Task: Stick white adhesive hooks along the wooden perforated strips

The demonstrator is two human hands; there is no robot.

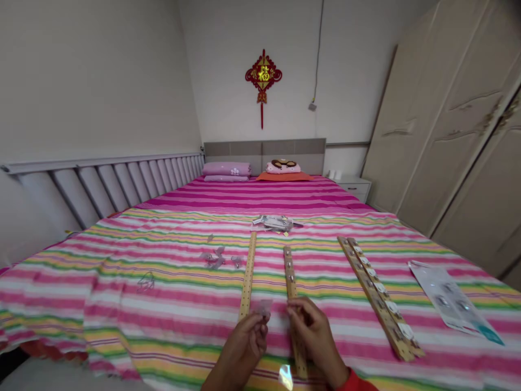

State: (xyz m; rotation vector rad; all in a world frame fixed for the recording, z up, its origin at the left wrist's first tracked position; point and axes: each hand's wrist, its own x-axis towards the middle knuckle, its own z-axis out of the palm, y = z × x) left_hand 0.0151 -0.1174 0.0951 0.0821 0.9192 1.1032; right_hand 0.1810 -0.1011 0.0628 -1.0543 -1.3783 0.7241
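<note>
My left hand (pixel 247 343) is closed in a pinch on a small clear plastic bag (pixel 265 306), which sticks up past the fingertips. To its right, my right hand (pixel 314 329) is over a narrow perforated wooden strip (pixel 300 358), with thumb and forefinger pressed together. Whatever those fingertips may hold is too small to make out. Several small shiny metal pieces (pixel 289 264) sit along the far end of that strip. A second perforated strip (pixel 247 277), bare of pieces, lies just beyond my left hand.
Two strips side by side (pixel 368 288) lie at right, one bearing white round pieces. Further right is a clear blister pack (pixel 451 298). Small clear bags (pixel 215 258) are scattered left of centre, and packaged items (pixel 274 222) lie farther back. Everything rests on a striped bedsheet (pixel 101 260).
</note>
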